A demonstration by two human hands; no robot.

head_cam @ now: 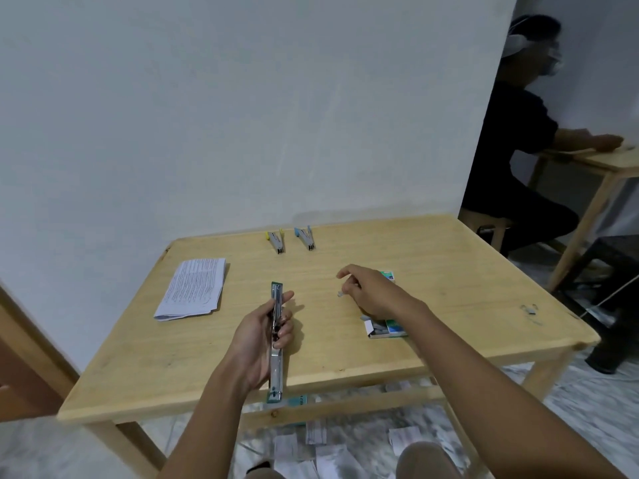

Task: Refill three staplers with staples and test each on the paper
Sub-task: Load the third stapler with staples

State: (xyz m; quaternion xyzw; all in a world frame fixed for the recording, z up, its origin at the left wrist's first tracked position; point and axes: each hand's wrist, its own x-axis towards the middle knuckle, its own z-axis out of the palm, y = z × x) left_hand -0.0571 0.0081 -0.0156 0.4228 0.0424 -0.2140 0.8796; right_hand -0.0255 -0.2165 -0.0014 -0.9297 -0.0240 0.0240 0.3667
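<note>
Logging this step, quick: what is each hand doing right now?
Left hand: holds the opened green stapler.
Right hand: pinches what looks like a small staple strip.

**Pale wooden desk against the white wall**

The square light-wood desk point(449, 257) carries a stack of printed white paper sheets point(192, 288) on its left side. Near the far edge lie a yellow-handled metal stapler point(276, 240) and, just beside it, a blue-handled metal stapler point(306, 238). An open green cardboard staple box point(383, 328) sits right of centre. A second green box point(388, 275) lies farther back, partly hidden. A few loose grey staples point(530, 309) lie near the right edge.
</note>
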